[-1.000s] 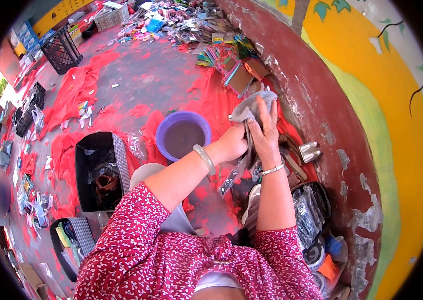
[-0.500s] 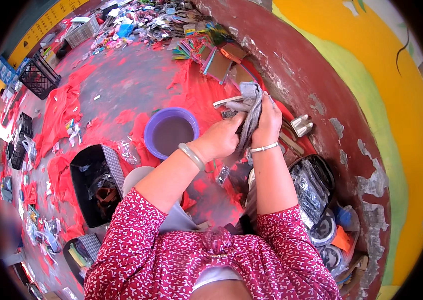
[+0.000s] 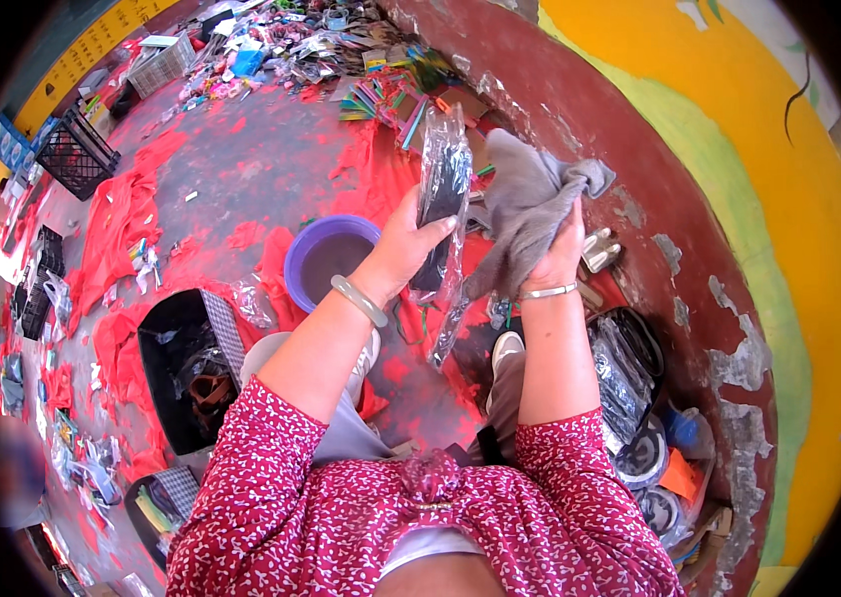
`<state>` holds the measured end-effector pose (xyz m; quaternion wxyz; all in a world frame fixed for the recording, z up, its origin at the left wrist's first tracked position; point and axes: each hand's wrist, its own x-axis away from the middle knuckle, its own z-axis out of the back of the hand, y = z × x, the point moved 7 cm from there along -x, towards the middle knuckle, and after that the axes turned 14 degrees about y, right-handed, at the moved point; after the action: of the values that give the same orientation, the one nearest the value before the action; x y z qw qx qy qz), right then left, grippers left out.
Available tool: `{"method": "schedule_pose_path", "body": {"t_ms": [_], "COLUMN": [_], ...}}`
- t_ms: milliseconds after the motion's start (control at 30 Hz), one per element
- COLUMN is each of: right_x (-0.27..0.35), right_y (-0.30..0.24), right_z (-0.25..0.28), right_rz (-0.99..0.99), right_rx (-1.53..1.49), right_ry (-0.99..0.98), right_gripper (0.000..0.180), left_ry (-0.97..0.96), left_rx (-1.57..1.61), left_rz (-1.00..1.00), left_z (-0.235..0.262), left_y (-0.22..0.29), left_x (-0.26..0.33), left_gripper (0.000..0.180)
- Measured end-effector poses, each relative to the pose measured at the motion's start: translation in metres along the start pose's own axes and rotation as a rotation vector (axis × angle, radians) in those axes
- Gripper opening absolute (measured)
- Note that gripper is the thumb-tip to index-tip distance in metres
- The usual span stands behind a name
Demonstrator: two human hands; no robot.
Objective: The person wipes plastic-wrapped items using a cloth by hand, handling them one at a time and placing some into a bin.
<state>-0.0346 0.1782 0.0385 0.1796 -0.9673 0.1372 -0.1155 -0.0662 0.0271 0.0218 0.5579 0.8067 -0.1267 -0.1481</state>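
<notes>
My left hand (image 3: 406, 245) grips a long, flat black item in a clear plastic sleeve (image 3: 447, 174), thumb across its front. The sleeve stands upright, and its loose clear end hangs below my fingers. What the black item is, I cannot make out. A damp-looking grey cloth (image 3: 528, 204) is bunched in my right hand (image 3: 561, 251), with one corner drooping toward the sleeve. The cloth hides most of that hand's fingers. Left of my left forearm, a purple basin (image 3: 293, 263) of murky water stands on the floor.
A black box with a checked side (image 3: 167, 398) is at the left. Wrapped goods fill an open dark case (image 3: 619, 378) by the peeling red wall (image 3: 629, 129) at the right. Colourful flat pieces (image 3: 400, 104) and a heap of packets (image 3: 281, 50) lie farther off.
My hands have moved apart. The cloth, earlier bunched between both hands, now hangs looser in the right one, and the black item in its sleeve shows in the left, raised upright.
</notes>
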Motion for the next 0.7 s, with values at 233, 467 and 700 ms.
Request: {"method": "schedule_pose_path", "body": {"t_ms": [233,467,700], "right_x": [0.000,0.004,0.009], "right_y": [0.051,0.061,0.084], "right_z": [-0.006,0.003,0.006], "right_rz": [0.192,0.040,0.174], "right_rx": [0.474,0.475,0.656], "right_ry": [-0.003,0.078,0.069], "right_gripper": [0.034,0.023,0.046], "left_ry": [-0.113,-0.092,0.123], "left_rx": [-0.558,-0.570,-0.209], "left_rz": [-0.283,-0.196,-0.107], "left_z": [-0.012,-0.009,0.008], "left_y": [-0.020,-0.023,-0.014], "left_x": [0.002,0.005,-0.003], "left_gripper": [0.063,0.059,0.057]}}
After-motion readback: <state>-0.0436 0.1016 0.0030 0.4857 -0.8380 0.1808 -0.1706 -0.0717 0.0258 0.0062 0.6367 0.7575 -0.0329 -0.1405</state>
